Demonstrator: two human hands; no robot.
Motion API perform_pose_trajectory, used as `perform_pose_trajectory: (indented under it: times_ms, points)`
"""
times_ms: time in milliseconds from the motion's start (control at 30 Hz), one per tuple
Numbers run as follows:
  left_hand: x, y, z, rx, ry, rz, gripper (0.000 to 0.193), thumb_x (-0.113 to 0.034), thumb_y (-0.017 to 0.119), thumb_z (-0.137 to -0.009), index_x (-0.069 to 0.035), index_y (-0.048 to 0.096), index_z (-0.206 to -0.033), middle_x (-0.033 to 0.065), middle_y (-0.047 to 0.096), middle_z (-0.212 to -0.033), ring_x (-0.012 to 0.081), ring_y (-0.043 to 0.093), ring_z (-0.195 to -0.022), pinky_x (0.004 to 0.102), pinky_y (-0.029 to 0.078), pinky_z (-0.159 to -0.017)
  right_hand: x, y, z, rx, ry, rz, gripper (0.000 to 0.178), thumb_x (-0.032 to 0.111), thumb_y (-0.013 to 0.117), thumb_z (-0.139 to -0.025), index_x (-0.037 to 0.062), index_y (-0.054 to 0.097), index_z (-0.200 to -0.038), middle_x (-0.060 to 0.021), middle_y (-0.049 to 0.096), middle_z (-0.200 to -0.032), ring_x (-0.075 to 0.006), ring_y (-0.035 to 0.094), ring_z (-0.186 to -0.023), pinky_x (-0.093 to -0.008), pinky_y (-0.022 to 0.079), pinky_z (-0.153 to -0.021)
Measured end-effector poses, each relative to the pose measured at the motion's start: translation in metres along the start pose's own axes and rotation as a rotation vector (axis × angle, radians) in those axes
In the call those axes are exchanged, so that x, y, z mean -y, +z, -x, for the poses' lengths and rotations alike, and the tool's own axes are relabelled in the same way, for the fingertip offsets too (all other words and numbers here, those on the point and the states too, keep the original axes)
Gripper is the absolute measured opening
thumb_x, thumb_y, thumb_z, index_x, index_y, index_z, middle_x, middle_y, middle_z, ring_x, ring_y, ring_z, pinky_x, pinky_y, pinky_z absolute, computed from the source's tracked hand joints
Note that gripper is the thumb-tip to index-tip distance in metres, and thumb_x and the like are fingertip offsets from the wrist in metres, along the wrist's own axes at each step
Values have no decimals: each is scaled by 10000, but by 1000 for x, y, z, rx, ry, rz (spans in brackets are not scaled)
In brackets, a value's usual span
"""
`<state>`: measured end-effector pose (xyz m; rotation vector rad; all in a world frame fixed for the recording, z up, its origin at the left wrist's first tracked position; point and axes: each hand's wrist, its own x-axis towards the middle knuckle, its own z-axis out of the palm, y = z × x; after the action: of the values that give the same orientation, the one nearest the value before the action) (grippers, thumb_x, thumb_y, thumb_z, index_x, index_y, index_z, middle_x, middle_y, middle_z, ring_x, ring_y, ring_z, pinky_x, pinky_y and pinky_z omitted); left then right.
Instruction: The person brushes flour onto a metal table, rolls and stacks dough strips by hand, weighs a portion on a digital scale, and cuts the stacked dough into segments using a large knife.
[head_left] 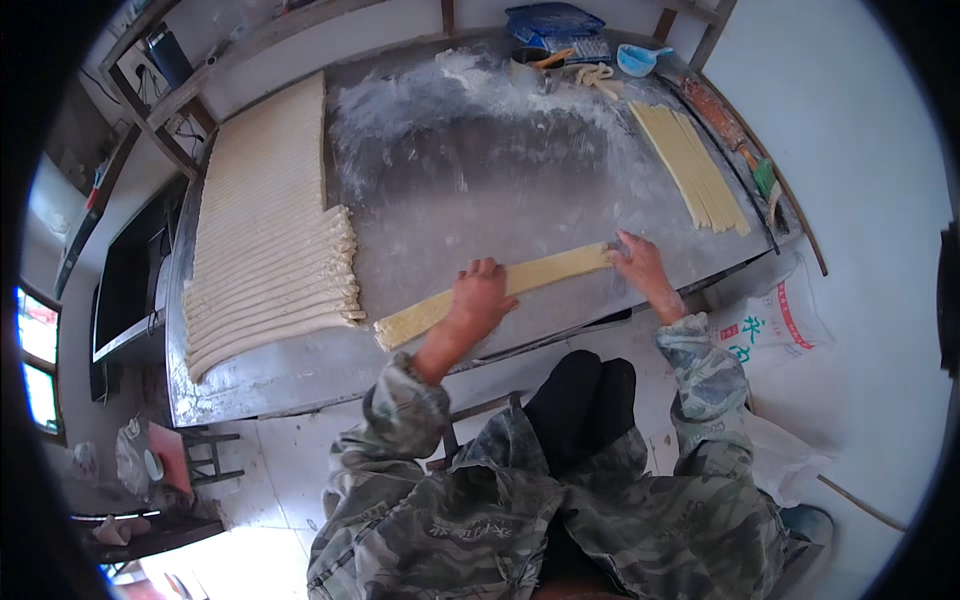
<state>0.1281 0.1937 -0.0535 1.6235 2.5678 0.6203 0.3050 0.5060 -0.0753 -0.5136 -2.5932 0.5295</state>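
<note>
A long, flat strip of pale yellow dough lies slantwise near the front edge of the metal-topped table. My left hand is laid across it left of its middle, fingers bent over the far side and thumb toward the right. At the strip's right end, my right hand has its thumb and fingertips around the tip. To the left, a broad sheet of many pale dough ropes lies side by side, its lower right ends rough. Several cut yellow dough strips rest together at the far right.
White flour is dusted over the table's far part. At the back stand blue trays, a pot and a blue scoop. A rolling pin lies along the right edge. A printed white sack is below, beside the wall.
</note>
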Motion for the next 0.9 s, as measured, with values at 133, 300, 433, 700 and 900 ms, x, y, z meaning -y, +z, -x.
perform_pose_trajectory:
  times_ms: [133,300,433,700,900]
  points:
    - [-15,18,-31,21,37,-22,360,-278,789,-759,-22,690,-993,152,587,-1086,359,564,-1101,479,539,-848,30,17,0,44,84,-77,488,223,729,-823,-58,631,-1210,-230,710,-1010,-386,672,-823,-427,538,-753]
    - [-28,27,-40,-40,32,-33,314,-265,791,-741,-18,700,-912,156,592,-1069,367,579,-1063,475,549,-839,52,-7,-12,148,567,-720,478,239,757,-813,-61,657,-1172,-97,711,-916,-160,641,-694,-308,495,-595]
    - [-30,33,-51,-9,53,-2,329,-275,779,-750,-20,693,-940,160,606,-1071,367,594,-1052,464,547,-849,37,-25,-35,459,641,-813,465,217,764,-811,-15,678,-1205,-57,676,-859,-135,629,-748,-288,492,-623]
    - [-44,46,-89,47,95,112,279,-230,753,-782,-69,702,-1004,156,634,-1062,363,617,-1038,465,545,-857,48,-14,-51,516,-1,-234,485,159,759,-722,58,712,-1195,-170,698,-865,-271,675,-781,-374,523,-748]
    - [-52,59,-107,51,62,97,206,-197,734,-785,-105,713,-968,152,634,-1055,349,634,-1016,476,548,-835,53,-16,-44,461,-87,-93,426,140,722,-723,68,728,-1144,-197,724,-949,-352,696,-891,-422,537,-780]
